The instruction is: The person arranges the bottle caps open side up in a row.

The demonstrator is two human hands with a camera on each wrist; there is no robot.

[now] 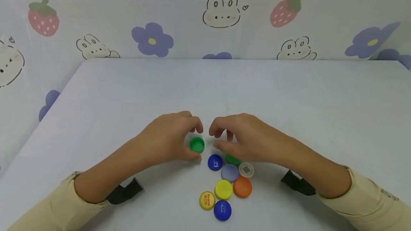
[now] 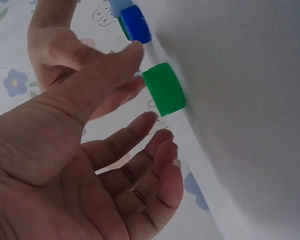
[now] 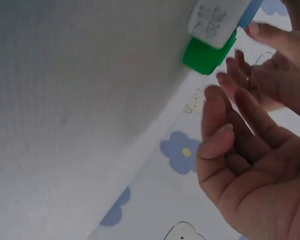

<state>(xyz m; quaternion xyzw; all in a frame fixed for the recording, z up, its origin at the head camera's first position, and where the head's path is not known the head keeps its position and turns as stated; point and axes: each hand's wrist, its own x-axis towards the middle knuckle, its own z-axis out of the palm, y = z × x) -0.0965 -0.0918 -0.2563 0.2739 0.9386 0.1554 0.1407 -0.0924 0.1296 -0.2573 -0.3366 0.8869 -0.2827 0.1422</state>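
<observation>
Thumb and fingers of my left hand (image 1: 174,136) are spread around a green bottle cap (image 1: 197,145), which lies on the table with its hollow side up. In the left wrist view a gap shows between this green cap (image 2: 164,89) and the fingers. My right hand (image 1: 245,136) hovers just to the right, fingers loosely bent and holding nothing. Beneath its thumb a second green cap (image 1: 233,159) is partly hidden. Close by lie a dark blue cap (image 1: 215,162), a light blue cap (image 1: 229,172) and a white cap with a printed square code (image 1: 246,170).
Nearer the front edge are an orange cap (image 1: 242,187), a yellow cap (image 1: 223,189), a golden cap with red print (image 1: 207,200) and another dark blue cap (image 1: 222,210). The white table (image 1: 205,85) reaches back to a patterned wall covering (image 1: 183,6). Black straps hang under both wrists.
</observation>
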